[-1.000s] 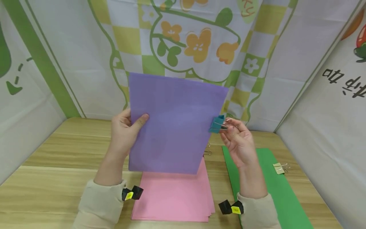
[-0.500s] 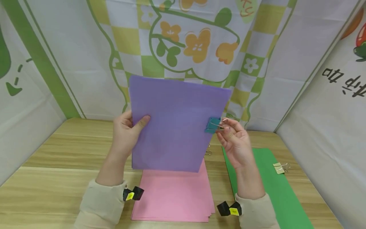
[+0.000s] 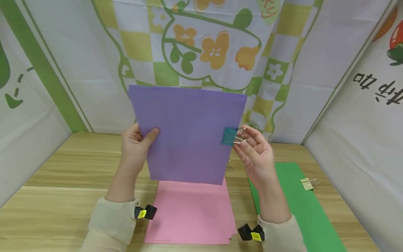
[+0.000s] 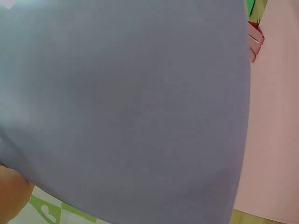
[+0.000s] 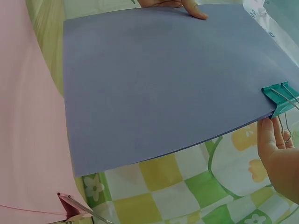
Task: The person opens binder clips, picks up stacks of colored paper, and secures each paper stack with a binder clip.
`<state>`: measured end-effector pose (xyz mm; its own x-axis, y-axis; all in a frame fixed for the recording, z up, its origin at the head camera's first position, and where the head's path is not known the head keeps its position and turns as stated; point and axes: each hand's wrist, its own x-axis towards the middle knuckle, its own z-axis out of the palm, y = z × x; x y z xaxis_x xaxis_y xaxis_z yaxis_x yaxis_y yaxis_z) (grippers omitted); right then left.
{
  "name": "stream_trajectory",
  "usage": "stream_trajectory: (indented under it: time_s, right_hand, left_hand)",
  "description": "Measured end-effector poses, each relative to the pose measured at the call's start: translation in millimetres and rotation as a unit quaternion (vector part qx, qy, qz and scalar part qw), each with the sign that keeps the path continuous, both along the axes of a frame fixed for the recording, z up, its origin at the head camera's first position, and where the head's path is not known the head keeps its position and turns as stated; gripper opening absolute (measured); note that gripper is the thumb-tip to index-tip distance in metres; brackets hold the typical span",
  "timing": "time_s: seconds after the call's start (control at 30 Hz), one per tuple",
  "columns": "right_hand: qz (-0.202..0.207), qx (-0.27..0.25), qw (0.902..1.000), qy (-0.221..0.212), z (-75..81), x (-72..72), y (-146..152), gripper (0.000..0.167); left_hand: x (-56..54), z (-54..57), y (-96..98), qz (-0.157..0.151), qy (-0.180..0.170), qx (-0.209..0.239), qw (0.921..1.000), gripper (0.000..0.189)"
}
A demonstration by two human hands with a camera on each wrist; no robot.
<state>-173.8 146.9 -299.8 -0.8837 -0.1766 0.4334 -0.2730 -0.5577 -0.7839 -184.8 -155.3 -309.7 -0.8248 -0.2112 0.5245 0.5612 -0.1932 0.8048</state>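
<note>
My left hand (image 3: 135, 147) grips the left edge of a sheaf of purple paper (image 3: 189, 136), thumb across the front and fingers behind. The sheaf is held up, tilted, above the table. A teal binder clip (image 3: 230, 135) sits over its right edge, wire handles pointing right. My right hand (image 3: 258, 150) holds the clip at its handles, thumb in front and fingers curled behind. In the right wrist view the teal clip (image 5: 282, 97) straddles the paper's edge, with the right hand (image 5: 280, 149) just below it. Purple paper (image 4: 135, 107) fills most of the left wrist view.
Pink paper (image 3: 192, 213) lies on the wooden table (image 3: 63, 192) below the sheaf, with a pink binder clip (image 4: 255, 41) at its far end. At the right is green paper (image 3: 302, 203) with a pale yellow binder clip (image 3: 306, 183). A patterned curtain (image 3: 214, 45) hangs behind.
The teal clip has moved left, further onto the paper's right edge, with my right hand following. The purple sheaf has tilted, its top shifting left and its bottom edge rising slightly.
</note>
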Motion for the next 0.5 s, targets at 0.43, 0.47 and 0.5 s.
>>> stream_trajectory:
  time_s: [0.43, 0.47, 0.5]
  right_hand:
    - [0.024, 0.111, 0.99, -0.084, -6.7, -5.9, -2.3, 0.042]
    - [0.024, 0.117, 0.9887, -0.09, -7.0, -5.9, -3.0, 0.041]
    - [0.025, 0.122, 0.9878, -0.094, -7.7, -5.8, -3.7, 0.04]
  left_hand:
    - [6.3, 7.6, -20.5, 0.016, -0.074, -0.066, 0.9949, 0.014]
    - [7.1, 7.7, -23.9, 0.006, -0.075, -0.072, 0.9946, 0.013]
    - [8.2, 7.4, -27.4, -0.001, -0.075, -0.081, 0.9939, 0.013]
